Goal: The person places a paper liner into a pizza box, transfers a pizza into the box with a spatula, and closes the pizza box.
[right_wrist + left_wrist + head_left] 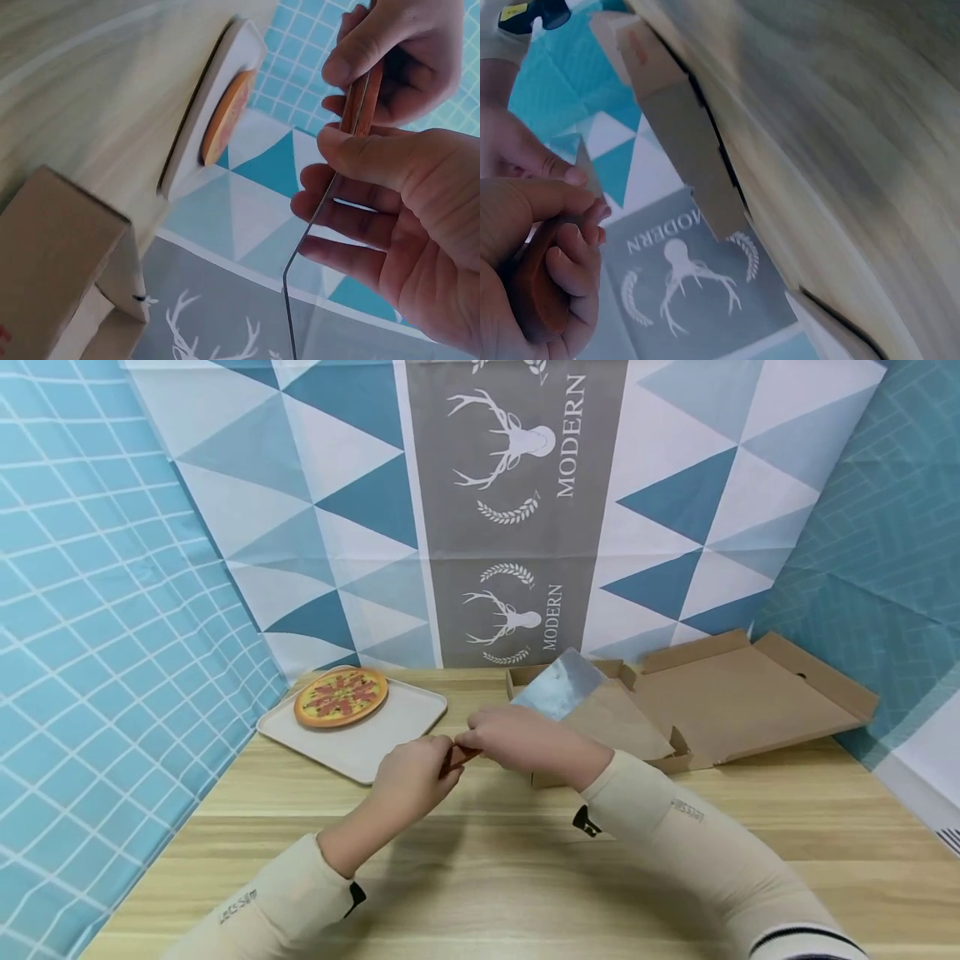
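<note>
Held between both hands is a metal spatula with a flat shiny blade (pixel 558 687) and a reddish-brown wooden handle (pixel 361 106). My left hand (pixel 412 779) curls its fingers round the handle, whose rounded end shows in the left wrist view. At the front end of the handle, my right hand (pixel 528 742) pinches the spatula between thumb and fingers. In the right wrist view the thin shaft bends beyond the right fingers. The blade hangs over an opened cardboard pizza box (pixel 750 702). A pizza (pixel 341 697) lies on a pale tray (pixel 401 737) to the left.
The box's lid is folded out to the right, and a brown sheet (pixel 618 718) lies at the box's base. The wooden table (pixel 480 885) reaches patterned cloth (pixel 510 518) at the back. Blue tiled cloth (pixel 97 610) hangs on the left.
</note>
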The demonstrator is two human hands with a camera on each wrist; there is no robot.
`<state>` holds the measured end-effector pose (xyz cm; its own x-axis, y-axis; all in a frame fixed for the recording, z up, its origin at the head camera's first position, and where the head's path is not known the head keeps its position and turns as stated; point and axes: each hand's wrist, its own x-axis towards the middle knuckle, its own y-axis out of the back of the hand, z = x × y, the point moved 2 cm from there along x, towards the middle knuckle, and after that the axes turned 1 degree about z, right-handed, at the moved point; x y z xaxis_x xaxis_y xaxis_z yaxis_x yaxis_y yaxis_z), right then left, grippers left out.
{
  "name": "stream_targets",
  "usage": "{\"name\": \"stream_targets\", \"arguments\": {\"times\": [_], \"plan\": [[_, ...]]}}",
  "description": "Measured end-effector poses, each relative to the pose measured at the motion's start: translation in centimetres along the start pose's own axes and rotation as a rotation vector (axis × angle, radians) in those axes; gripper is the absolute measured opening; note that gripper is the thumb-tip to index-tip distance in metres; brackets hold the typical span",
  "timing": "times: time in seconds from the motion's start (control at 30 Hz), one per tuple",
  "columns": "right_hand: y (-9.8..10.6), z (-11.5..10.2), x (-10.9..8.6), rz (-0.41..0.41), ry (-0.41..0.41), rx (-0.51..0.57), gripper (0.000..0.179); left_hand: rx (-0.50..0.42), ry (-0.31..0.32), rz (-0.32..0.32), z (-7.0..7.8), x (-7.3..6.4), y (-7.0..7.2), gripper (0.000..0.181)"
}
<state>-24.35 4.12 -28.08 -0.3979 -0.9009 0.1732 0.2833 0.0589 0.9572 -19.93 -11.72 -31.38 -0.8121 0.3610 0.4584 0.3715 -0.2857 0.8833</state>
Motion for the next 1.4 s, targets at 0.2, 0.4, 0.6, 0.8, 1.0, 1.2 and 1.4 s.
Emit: {"name": "stream_targets", "arguments": {"times": [0.2, 0.4, 0.6, 0.8, 1.0, 1.2, 1.4], "plan": [[-1.4, 0.0, 2.5, 0.000, -0.031, 0.054, 0.017, -0.030, 0.092, -0.081, -1.9, -0.2, 0.6, 0.024], [-2.7, -0.8, 4.4, 0.033, -0.027, -0.003, 0.019, -0.016, 0.166, -0.129, -3.5, -0.7, 1.2, 0.026], [-3.2, -1.0, 5.6, 0.124, -0.002, -0.034, 0.027, -0.001, 0.204, -0.136, -5.0, -0.7, 1.7, 0.029], [-3.3, -0.6, 5.7, 0.337, -0.003, 0.022, 0.020, 0.032, 0.253, -0.199, -7.0, -1.0, 2.4, 0.030], [-4.5, 0.2, 5.3, 0.413, -0.029, 0.069, 0.007, 0.056, 0.295, -0.271, -9.8, -1.4, 3.0, 0.027], [-6.1, 1.2, 5.6, 0.309, -0.125, 0.112, 0.010, 0.057, 0.338, -0.325, -11.9, -2.3, 4.1, 0.029], [-7.7, 2.3, 6.4, 0.156, -0.243, 0.194, 0.017, 0.027, 0.363, -0.397, -13.3, -3.4, 5.4, 0.037]]}}
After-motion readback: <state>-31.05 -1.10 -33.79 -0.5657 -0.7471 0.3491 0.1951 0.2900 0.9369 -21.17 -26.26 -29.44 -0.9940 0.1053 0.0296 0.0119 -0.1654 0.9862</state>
